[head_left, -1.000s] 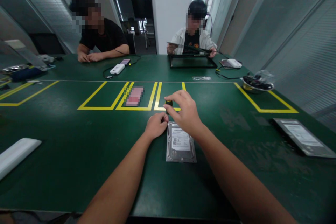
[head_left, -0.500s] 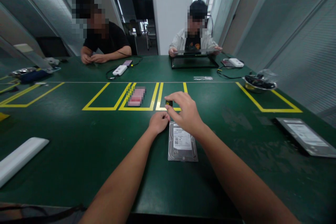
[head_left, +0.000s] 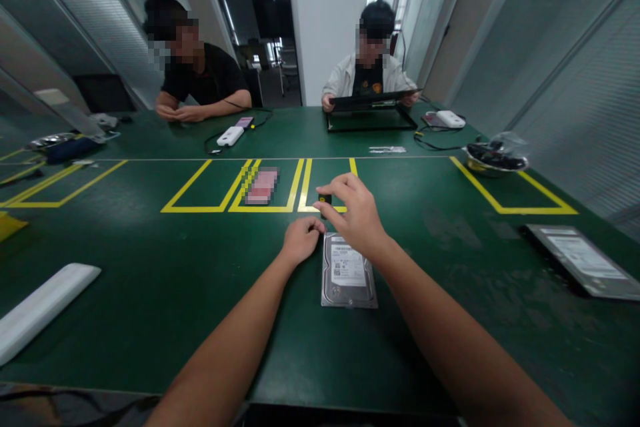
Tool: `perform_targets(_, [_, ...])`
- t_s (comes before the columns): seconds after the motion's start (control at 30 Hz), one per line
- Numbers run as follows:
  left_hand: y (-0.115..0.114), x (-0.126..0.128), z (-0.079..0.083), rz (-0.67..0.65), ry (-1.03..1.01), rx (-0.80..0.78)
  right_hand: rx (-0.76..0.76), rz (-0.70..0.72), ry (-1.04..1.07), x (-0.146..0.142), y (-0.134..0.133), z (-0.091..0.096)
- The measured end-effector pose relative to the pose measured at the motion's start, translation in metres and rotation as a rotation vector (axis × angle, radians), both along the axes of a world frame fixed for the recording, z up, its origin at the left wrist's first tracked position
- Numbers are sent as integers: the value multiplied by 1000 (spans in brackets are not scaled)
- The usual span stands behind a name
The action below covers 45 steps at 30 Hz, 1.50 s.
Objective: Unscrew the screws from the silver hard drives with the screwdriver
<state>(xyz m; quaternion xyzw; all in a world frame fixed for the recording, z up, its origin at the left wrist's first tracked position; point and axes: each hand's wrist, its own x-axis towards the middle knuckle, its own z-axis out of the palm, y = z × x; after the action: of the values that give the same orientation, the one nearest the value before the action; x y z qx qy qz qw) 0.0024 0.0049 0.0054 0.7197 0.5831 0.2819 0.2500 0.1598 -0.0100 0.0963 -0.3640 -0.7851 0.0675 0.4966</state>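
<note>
A silver hard drive [head_left: 349, 280] with a white label lies flat on the green table. My right hand [head_left: 353, 210] is above its far end, thumb and fingers closed around a small black piece with a yellow mark [head_left: 325, 199]. That piece stands roughly upright; its lower end is hidden, so its kind is unclear. At the drive's far left corner rests my left hand [head_left: 303, 240], its fingers curled together at the edge. Whatever these fingers may pinch there is hidden.
Yellow tape outlines [head_left: 195, 209] mark the table ahead, with a pink phone-like item [head_left: 262, 187] in one. A larger silver drive [head_left: 583, 260] lies right, near a metal bowl [head_left: 495, 163] of dark parts. A long white object [head_left: 47, 310] lies left. Two people sit opposite, one holding a dark panel [head_left: 375, 100].
Both hands stay almost in place at the drive's far end, the black piece still in my right. Across the table, the person at right has tilted the dark panel.
</note>
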Motion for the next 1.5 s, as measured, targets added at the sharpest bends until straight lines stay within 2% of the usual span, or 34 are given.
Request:
perform_targets(0.27, [-17,0,0,25,-25,23,0,5,-11,2,1,2])
perform_targets(0.37, [-20,-2,0,-24,-6,62,10,17,-14,3,2,2])
perform_targets(0.57, [-21,-9,1,-96,-47,74,-21,19,-5,4,1,1])
perform_targets(1.5, [-25,-8,2,-119,-33,128,-19,60,-19,0,-5,2])
